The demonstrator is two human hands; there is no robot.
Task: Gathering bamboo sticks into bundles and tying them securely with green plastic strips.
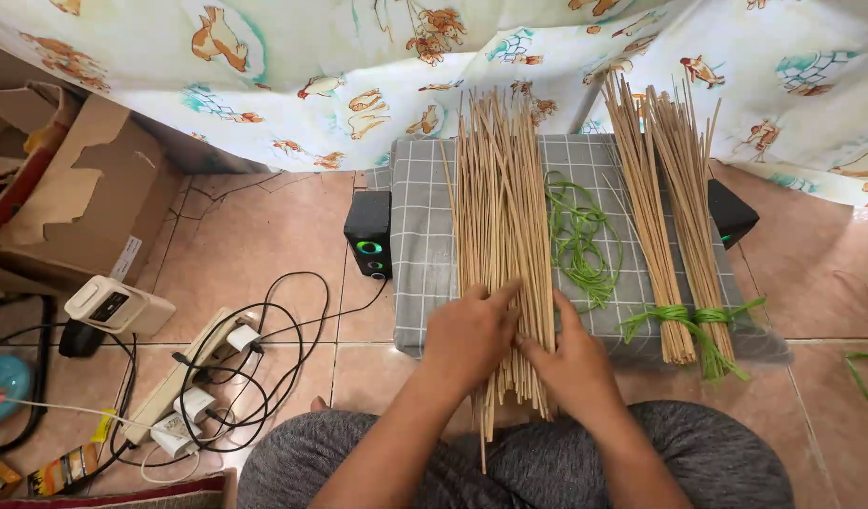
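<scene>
From the head camera, both hands rest palm-down on a loose pile of thin sticks (500, 217) lying lengthwise on a grey checked cloth (420, 236). The left hand (470, 335) presses the near end of the pile with fingers spread flat, not closed around anything. The right hand (573, 363) lies just beside it on the pile's right edge, index finger stretched forward along the sticks, also unclenched. Right of the hands lies a tangle of green string (580, 240), and further right two tied stick bundles (679, 236) bound with green string. Left of the hands stands a small black speaker (368, 231); further left, a power strip (184, 377) with cables on the tiled floor.
</scene>
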